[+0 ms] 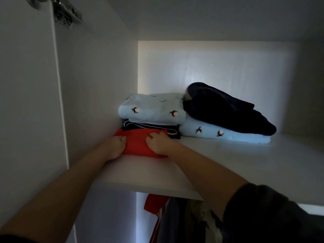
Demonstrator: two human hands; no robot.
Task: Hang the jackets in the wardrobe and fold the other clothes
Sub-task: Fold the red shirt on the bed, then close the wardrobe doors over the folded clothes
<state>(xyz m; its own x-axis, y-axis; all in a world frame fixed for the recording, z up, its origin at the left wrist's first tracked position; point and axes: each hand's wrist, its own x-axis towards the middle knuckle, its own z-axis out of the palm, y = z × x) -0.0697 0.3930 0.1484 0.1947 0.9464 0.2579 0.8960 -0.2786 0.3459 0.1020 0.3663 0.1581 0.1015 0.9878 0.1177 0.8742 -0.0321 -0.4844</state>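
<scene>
A folded red garment [138, 142] lies on the white wardrobe shelf [157, 174], against the left wall. My left hand [115, 146] grips its left edge and my right hand [157, 142] grips its right side, fingers curled on the cloth. Behind it sits a stack: a dark folded piece [152, 128] under a light blue top with bird motifs [152, 109]. To the right, a second light blue bird-print piece [222, 134] carries a dark navy garment [226, 111].
The shelf runs bare to the right [263, 163]. Below it hang a red garment with white stripes [156, 207] and darker clothes [189, 223]. The wardrobe's left side panel [87, 85] stands close, with a metal hinge [66, 13] above.
</scene>
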